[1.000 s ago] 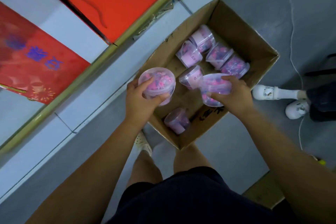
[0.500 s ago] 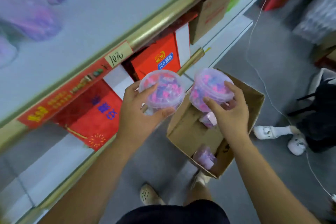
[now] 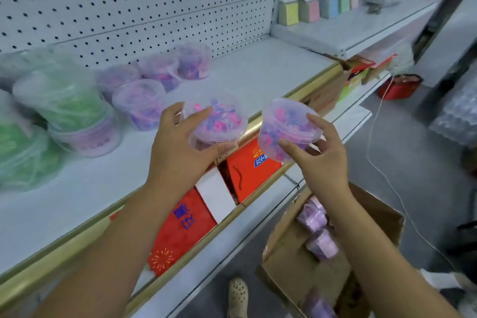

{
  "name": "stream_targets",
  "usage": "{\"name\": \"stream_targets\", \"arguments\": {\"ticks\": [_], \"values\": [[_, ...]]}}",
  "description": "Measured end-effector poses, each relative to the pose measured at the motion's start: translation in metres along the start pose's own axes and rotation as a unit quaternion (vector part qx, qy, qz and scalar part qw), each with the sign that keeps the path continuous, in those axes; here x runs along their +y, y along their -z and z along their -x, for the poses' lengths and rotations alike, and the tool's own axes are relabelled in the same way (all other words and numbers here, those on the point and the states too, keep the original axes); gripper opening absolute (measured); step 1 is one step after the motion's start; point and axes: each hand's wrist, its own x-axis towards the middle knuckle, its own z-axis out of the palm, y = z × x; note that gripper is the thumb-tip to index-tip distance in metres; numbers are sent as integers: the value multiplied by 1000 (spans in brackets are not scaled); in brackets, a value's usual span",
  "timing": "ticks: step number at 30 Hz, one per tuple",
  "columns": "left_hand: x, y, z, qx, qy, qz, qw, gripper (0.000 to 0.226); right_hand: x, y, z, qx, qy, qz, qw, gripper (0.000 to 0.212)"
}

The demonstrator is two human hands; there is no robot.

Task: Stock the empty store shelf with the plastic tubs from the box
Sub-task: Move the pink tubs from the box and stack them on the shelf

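Risen from the box (image 3: 286, 253), the left tub (image 3: 219, 121) in the left hand (image 3: 178, 144) and the right tub (image 3: 286, 126) in the right hand (image 3: 318, 160), fingers curled round each, now hover at the front edge of the shelf (image 3: 258, 72), seemingly ready for placing.

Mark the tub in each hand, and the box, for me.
Left tub (image 3: 218, 120): head view, on its clear lid.
Right tub (image 3: 290, 121): head view, on its clear lid.
Box (image 3: 286, 255): head view, on its inner cardboard wall.

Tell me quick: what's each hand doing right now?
Left hand: closed, holding a plastic tub.
Right hand: closed, holding a second tub.
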Motion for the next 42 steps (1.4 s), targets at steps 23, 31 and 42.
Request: {"name": "stream_targets", "arguments": {"ticks": [23,31,42], "values": [[-82,-22,-150,-118,11,-402,908,81,61,-147,-205,-176,106,115,972,76],[-89,-16,-165,-172,55,-449,875,99,64,-179,-233,-238,86,171,952,90],[-88,-6,-159,-202,66,-423,881,94,54,-178,-242,-287,59,179,939,102]]}}
